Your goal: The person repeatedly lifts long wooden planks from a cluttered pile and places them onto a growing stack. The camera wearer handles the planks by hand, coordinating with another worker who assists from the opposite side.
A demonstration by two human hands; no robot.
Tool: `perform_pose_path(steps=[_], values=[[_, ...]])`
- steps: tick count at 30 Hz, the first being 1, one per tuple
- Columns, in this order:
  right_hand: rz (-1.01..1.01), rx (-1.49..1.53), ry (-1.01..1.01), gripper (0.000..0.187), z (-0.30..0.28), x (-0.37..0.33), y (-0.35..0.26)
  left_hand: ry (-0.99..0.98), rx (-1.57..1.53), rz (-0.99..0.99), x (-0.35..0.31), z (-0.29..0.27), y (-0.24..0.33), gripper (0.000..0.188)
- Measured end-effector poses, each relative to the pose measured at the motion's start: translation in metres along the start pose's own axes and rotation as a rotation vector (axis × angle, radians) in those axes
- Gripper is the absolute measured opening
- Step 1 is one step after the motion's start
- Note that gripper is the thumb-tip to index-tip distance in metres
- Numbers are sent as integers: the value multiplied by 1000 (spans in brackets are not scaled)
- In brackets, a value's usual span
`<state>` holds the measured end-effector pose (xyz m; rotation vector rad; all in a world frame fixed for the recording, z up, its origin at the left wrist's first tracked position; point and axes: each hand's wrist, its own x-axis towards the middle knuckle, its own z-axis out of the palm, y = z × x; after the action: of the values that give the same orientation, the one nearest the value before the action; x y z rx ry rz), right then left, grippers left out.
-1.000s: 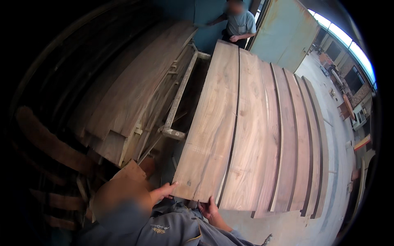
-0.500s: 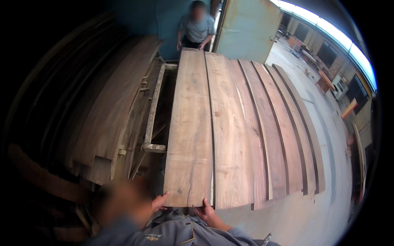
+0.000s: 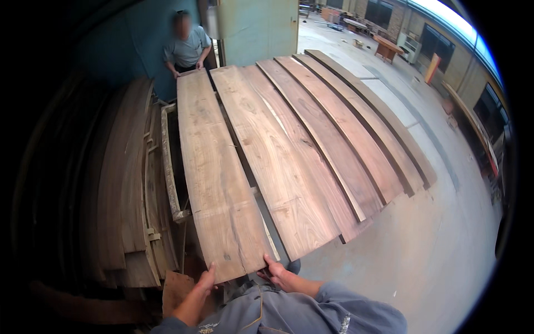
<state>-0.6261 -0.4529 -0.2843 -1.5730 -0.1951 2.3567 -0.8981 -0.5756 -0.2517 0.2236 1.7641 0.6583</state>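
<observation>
The left hand (image 3: pixel 204 279) and right hand (image 3: pixel 276 271) are gripping the near end of the long wide plank (image 3: pixel 214 167), fingers curled under its edge at the two corners, while a co-worker (image 3: pixel 188 47) is holding the far end. The plank is lying leftmost on the stack of boards (image 3: pixel 322 139), beside a leaning pile of slabs (image 3: pixel 125 195) further left. It looks heavy, stiff and rough-sawn, with a crack near this end, so gripping both corners, clear of the split, seems wise.

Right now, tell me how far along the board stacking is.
Done: several long planks lie side by side, fanned across the stack. In hand: the leftmost wide plank is gripped at its near end by the left hand and right hand, with a co-worker at its far end. Left: boards piled at the left.
</observation>
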Motion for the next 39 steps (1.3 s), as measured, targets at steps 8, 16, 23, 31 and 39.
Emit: perform_pose_path(steps=[8,16,23,31,39], values=[[49,11,-67,60,-13,-15,11,17,36,25,-14,-12,8,72],[-287,283,86,47,-122,-28,-76,-75,14,21,-46,148,83,64],[-388,104,214,63,-279,-82,-236,-241,-43,-19,-37,372,145,65],[-578,231,292,59,-435,-139,-324,-144,163,29,-37,613,226,72],[-992,307,668,43,-448,-306,-265,-256,129,-61,-27,696,253,67]])
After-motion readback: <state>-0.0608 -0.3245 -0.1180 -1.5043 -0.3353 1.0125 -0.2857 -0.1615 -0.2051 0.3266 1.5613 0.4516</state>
